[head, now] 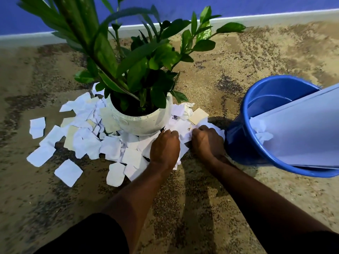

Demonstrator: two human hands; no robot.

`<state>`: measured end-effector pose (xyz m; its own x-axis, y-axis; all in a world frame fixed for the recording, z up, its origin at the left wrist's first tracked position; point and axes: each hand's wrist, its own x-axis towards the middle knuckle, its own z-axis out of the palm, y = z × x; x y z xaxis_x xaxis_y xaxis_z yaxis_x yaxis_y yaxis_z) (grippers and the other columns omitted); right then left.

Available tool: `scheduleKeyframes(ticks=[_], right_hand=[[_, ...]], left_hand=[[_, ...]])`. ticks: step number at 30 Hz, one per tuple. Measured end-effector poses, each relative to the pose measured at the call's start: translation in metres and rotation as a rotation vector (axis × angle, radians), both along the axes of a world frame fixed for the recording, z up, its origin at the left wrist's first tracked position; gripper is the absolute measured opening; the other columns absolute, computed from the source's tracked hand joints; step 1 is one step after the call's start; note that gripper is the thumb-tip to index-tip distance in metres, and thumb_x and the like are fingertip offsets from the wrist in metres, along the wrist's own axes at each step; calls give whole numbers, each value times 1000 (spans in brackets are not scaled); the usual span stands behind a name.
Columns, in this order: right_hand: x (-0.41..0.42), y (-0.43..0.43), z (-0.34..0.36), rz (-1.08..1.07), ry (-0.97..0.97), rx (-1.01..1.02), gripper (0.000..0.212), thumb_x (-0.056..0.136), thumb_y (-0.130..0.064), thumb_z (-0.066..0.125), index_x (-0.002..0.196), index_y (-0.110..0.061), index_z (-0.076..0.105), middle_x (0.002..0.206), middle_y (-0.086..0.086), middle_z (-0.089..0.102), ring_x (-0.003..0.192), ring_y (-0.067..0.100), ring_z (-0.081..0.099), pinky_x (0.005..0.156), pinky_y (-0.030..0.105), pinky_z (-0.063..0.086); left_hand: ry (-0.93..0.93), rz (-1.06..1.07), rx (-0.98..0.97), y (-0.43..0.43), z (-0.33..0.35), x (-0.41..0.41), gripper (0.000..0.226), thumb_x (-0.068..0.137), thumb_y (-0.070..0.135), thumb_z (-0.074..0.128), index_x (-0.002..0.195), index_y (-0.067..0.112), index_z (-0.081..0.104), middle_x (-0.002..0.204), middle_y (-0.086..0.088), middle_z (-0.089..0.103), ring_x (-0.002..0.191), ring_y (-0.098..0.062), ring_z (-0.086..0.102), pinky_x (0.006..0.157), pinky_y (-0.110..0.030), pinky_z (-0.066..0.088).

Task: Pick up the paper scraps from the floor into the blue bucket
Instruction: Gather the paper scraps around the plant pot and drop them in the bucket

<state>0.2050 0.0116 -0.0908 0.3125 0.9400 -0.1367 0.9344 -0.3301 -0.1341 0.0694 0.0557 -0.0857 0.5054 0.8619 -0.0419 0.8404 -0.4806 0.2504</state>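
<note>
Several white paper scraps [86, 143] lie on the speckled floor around a potted plant, most of them to its left and front. My left hand [165, 149] and my right hand [206, 142] sit side by side in front of the pot, fingers curled into the scraps there. The blue bucket [244, 143] stands to the right of my right hand. A large white sheet [302, 131] leans out of it, and a few crumpled scraps show inside its rim.
A white pot [139, 121] with a tall leafy green plant [132, 57] stands in the middle of the scraps. A blue wall with a pale skirting board [27, 38] runs along the back. My dark-clothed knees fill the bottom edge.
</note>
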Motion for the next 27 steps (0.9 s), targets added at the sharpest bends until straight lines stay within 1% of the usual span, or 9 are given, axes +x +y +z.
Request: scheduleKeyframes(ticks=[3, 6, 9, 11, 13, 15, 19, 23, 27], right_hand=[[0, -3, -4, -42, 58, 69, 17, 84, -27, 53, 92, -14, 60, 96, 12, 60, 87, 35, 59, 56, 34, 37], [-6, -2, -6, -91, 86, 61, 40, 82, -48, 58, 112, -22, 54, 111, 8, 56, 98, 34, 56, 69, 38, 47], [-14, 3, -5, -103, 51, 45, 43, 78, -58, 59, 104, -25, 56, 107, 8, 55, 97, 33, 53, 73, 37, 44], [-21, 7, -2, -88, 18, 23, 37, 84, -52, 54, 102, -20, 60, 108, 10, 56, 99, 33, 51, 75, 38, 42], [-26, 11, 1, -72, -23, 4, 28, 89, -37, 50, 103, -16, 63, 108, 12, 57, 100, 34, 51, 75, 39, 42], [-28, 11, 3, -60, -41, 13, 22, 88, -25, 51, 99, -14, 66, 104, 12, 59, 98, 35, 52, 72, 39, 42], [-26, 7, 10, -91, 22, 72, 21, 89, -26, 49, 94, -14, 65, 99, 10, 60, 96, 33, 51, 73, 39, 41], [-24, -2, 30, -211, 132, 218, 25, 90, -27, 49, 91, -11, 67, 91, 13, 63, 86, 34, 57, 65, 35, 44], [-28, -14, 67, -294, 319, 349, 25, 92, -25, 47, 79, -8, 60, 79, 13, 63, 70, 31, 59, 59, 37, 46]], left_hand=[[-70, 51, 11, -3, 3, -1, 26, 100, 23, 38, 109, 14, 61, 107, -5, 67, 99, -18, 62, 78, -25, 47], [-121, 86, -6, -3, 5, -1, 28, 100, 23, 37, 109, 15, 62, 107, -4, 68, 99, -16, 63, 80, -24, 47], [-159, 107, -47, -5, 6, 0, 24, 98, 22, 44, 106, 13, 65, 104, -5, 70, 95, -17, 65, 78, -24, 49], [-163, 124, -79, -8, 7, 0, 23, 97, 22, 47, 102, 13, 67, 100, -6, 71, 92, -20, 66, 76, -28, 50], [-184, 142, -109, -12, 7, 0, 24, 95, 23, 47, 94, 12, 68, 93, -8, 72, 87, -24, 67, 73, -32, 51], [-203, 163, -128, -16, 5, 0, 26, 96, 27, 48, 92, 11, 68, 90, -9, 72, 85, -23, 68, 70, -28, 48], [-164, 223, -284, -18, 3, -2, 30, 96, 27, 53, 113, 6, 63, 114, -9, 68, 107, -22, 61, 88, -27, 43], [-265, 206, -77, -16, 25, -3, 27, 97, 23, 47, 107, 12, 69, 102, -6, 73, 92, -19, 68, 71, -22, 43], [-374, 224, -47, -17, 59, 2, 22, 94, 16, 48, 92, 8, 69, 85, -8, 72, 77, -23, 65, 61, -25, 40]])
